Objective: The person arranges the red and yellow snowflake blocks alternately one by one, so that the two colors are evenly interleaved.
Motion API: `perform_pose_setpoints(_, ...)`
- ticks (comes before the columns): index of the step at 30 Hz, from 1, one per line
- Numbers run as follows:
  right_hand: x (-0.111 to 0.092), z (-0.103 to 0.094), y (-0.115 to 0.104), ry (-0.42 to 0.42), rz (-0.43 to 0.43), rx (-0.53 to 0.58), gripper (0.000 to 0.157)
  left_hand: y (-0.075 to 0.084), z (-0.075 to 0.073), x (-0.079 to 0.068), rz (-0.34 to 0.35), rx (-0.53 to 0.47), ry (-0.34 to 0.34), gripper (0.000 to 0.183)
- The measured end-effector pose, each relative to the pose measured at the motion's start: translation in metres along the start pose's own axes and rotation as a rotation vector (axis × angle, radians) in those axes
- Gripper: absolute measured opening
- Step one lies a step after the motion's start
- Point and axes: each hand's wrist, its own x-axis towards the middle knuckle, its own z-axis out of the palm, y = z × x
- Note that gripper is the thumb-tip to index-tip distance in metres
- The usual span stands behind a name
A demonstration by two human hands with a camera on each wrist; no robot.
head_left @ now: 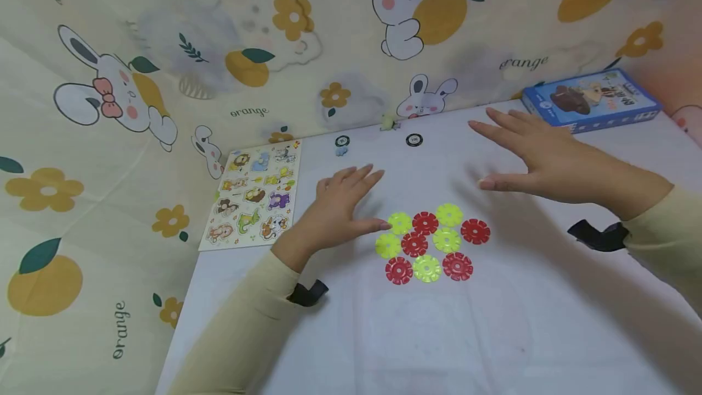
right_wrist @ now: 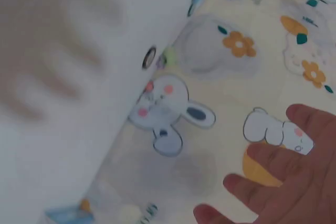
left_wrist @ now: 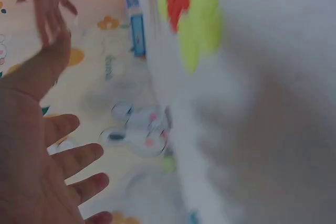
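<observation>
A cream cloth (head_left: 208, 99) printed with rabbits, oranges and flowers is hanging behind and along the left of a white-covered table (head_left: 428, 340). On the middle of that table, ten flat, notched discs are lying in a loose cluster of three uneven rows, five of them yellow-green discs (head_left: 446, 239) and five red discs (head_left: 414, 244), the two colours mixing through the group. Over the cluster's upper left, the left hand (head_left: 342, 209) is spreading its fingers wide and holding nothing; its thumb is overlapping the edge of a yellow-green disc in the head view, though whether it is touching is hard to tell. The right hand (head_left: 532, 157) is hovering above the table beyond the cluster's right side, its fingers also spreading, thumb well apart, gripping nothing. Farther back, two black chips (head_left: 414, 139) are lying apart, a small blue piece (head_left: 342, 151) sitting just in front of the left one, while a small pale-green figure (head_left: 389, 122) is standing between and behind them. A card of animal pictures (head_left: 255, 195) is lying at the table's left edge, and a blue box (head_left: 595, 101) is resting at the back right, partly hidden by the right hand's fingers.
</observation>
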Motion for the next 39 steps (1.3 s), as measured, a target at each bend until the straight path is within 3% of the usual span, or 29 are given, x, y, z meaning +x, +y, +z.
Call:
perform_pose_setpoints(5, 0.011, 0.027, -0.003, -0.035, -0.006, 0.227, 0.088, 0.021, 0.039, 0.017, -0.05, -0.134, -0.044, 0.08)
perform_pose_setpoints(11, 0.019, 0.077, 0.003, -0.081, 0.091, 0.387, 0.082, 0.046, 0.072, 0.039, -0.158, -0.161, -0.079, 0.069)
perform_pose_setpoints(17, 0.025, 0.115, 0.011, -0.106, 0.119, 0.319, 0.059, 0.063, 0.086, 0.05, -0.227, -0.129, -0.042, 0.052)
perform_pose_setpoints(20, 0.026, 0.121, 0.012, -0.093, 0.122, 0.312, 0.047, 0.067, 0.089, 0.051, -0.24, -0.208, -0.007, 0.044)
perform_pose_setpoints(23, 0.028, 0.121, 0.009, -0.102, 0.142, 0.348, 0.042, 0.065, 0.088, 0.05, -0.252, -0.37, 0.064, 0.032)
perform_pose_setpoints(26, 0.031, 0.117, 0.006, -0.128, 0.182, 0.416, 0.038, 0.057, 0.081, 0.047, -0.283, -0.592, 0.144, 0.019)
perform_pose_setpoints(30, 0.039, 0.112, 0.0, -0.12, 0.229, 0.533, 0.024, 0.028, 0.069, 0.043, -0.371, -0.75, 0.229, 0.014)
perform_pose_setpoints(35, 0.066, 0.111, -0.01, -0.053, 0.281, 0.666, 0.017, -0.024, 0.072, 0.036, -0.545, -0.661, 0.329, 0.018)
perform_pose_setpoints(39, 0.092, 0.117, -0.02, -0.057, 0.311, 0.738, 0.019, -0.051, 0.079, 0.031, -0.632, -0.473, 0.4, 0.039)
